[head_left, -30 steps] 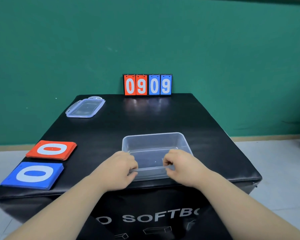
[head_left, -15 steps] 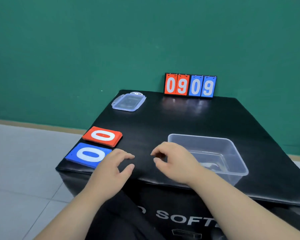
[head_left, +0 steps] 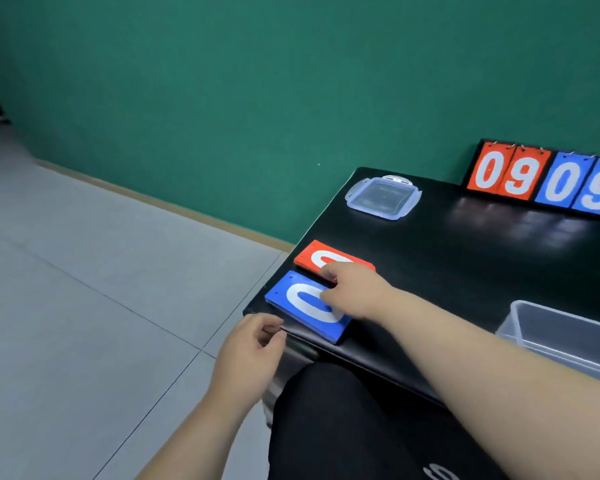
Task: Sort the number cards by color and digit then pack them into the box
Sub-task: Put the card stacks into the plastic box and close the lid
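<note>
A blue stack of number cards showing a white 0 lies at the table's near left corner. Just behind it lies a red stack, also showing a 0. My right hand reaches over both stacks, its fingertips on the red stack's near edge and the blue stack's far edge; whether it grips either I cannot tell. My left hand hovers at the table's front edge beside the blue stack, fingers loosely curled, holding nothing. The clear plastic box stands at the right, partly cut off.
The box's clear lid lies at the table's far left. A scoreboard reading 0909 in red and blue stands at the back edge against the green wall. The black table drops off to grey tiled floor on the left.
Both hands left the clear box and moved left to the card stacks. My view swung left, so the box now sits at the right edge.
</note>
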